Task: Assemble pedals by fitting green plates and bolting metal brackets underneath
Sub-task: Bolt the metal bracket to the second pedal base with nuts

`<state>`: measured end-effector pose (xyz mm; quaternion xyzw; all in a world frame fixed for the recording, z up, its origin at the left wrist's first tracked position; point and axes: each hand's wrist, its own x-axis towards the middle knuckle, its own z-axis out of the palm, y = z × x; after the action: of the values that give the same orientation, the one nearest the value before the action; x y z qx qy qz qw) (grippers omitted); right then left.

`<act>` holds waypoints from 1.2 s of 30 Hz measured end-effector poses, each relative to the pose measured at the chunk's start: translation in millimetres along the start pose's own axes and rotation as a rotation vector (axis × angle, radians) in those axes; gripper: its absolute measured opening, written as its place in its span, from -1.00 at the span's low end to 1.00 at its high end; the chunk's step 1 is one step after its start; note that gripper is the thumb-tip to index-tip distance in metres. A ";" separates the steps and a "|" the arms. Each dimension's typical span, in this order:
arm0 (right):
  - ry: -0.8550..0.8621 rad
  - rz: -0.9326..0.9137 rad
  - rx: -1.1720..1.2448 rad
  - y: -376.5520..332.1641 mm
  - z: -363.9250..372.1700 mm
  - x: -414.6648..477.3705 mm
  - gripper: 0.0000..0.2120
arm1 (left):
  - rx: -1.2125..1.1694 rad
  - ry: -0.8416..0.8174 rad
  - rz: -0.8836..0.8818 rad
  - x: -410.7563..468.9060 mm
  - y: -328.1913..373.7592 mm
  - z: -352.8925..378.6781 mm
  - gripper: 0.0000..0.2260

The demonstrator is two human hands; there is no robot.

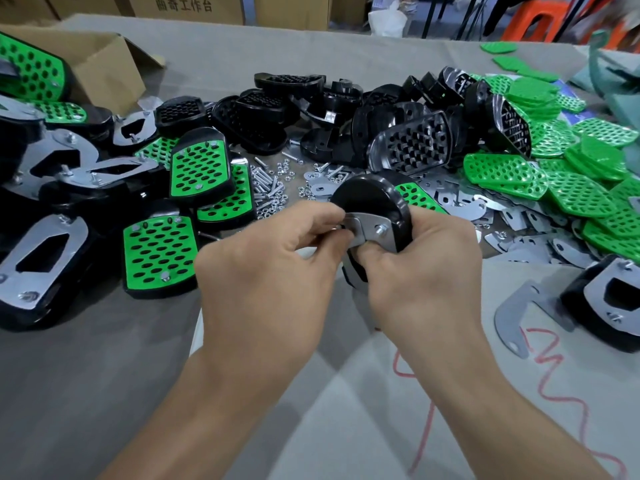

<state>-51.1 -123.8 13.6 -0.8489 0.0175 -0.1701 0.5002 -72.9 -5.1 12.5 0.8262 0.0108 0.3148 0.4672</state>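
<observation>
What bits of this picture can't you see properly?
All in the head view:
- Whether a nut sits under the fingertips of the left hand at the metal bracket: the fingers cover that spot.
- The lower part of the held pedal: hidden behind both hands, mostly the right hand.
- The cardboard box: cut off by the left edge.
- The top right corner: blurred.
- The loose nuts: too small to count.

The pedal body (372, 199) gripped in the fingers (322, 216) is smooth, glossy black plastic that catches highlights. The metal bracket (360, 226) at the fingertips is bare silver sheet with a soft sheen, and its bolt (381, 230) is bright plated metal. Beyond the fingers, loose bolts and nuts (268, 188) glint. To their right, the green plates (505, 174) are smooth, slightly shiny plastic. The table cover (104, 375) below looks like matt grey cloth.
</observation>
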 end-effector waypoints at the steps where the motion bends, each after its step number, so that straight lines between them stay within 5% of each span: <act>1: -0.001 -0.002 -0.004 0.5 0.2 0.4 -0.88 | -0.041 -0.010 -0.035 1.6 -1.0 -0.7 -0.76; 3: 0.010 -0.004 -0.008 3.0 -0.8 2.6 -0.89 | -0.121 0.002 -0.085 7.2 -4.1 -2.4 -0.87; 6: 0.014 0.031 0.033 9.4 -3.8 9.3 -0.81 | -0.047 0.002 -0.160 24.5 -15.4 -10.9 -0.74; 11: -0.054 0.191 0.269 15.7 -6.5 18.5 -0.75 | 0.674 -0.179 0.076 42.4 -37.1 -10.9 -0.61; 16: -0.107 0.263 0.374 17.7 -9.5 20.1 -0.71 | 0.982 -0.325 0.160 82.0 -35.0 17.7 -0.92; 23: -0.135 0.296 0.367 17.3 -11.7 22.3 -0.72 | 1.020 -0.469 0.092 112.8 -42.7 36.4 -0.85; 28: -0.120 0.300 0.376 19.2 -9.1 22.6 -0.69 | 0.713 -0.283 -0.069 100.0 -24.8 20.7 -0.93; 33: -0.115 0.310 0.391 18.8 -5.9 22.3 -0.67 | -0.238 -0.263 -0.321 52.4 -4.3 0.2 -0.84; 36: -0.121 0.327 0.385 17.4 -3.4 20.8 -0.66 | -0.308 -0.249 -0.314 44.2 -8.1 1.7 -0.80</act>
<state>-30.0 -139.5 5.8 -0.7325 0.0918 -0.0359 0.6736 -34.3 12.0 28.1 0.7658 0.0331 0.1322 0.6285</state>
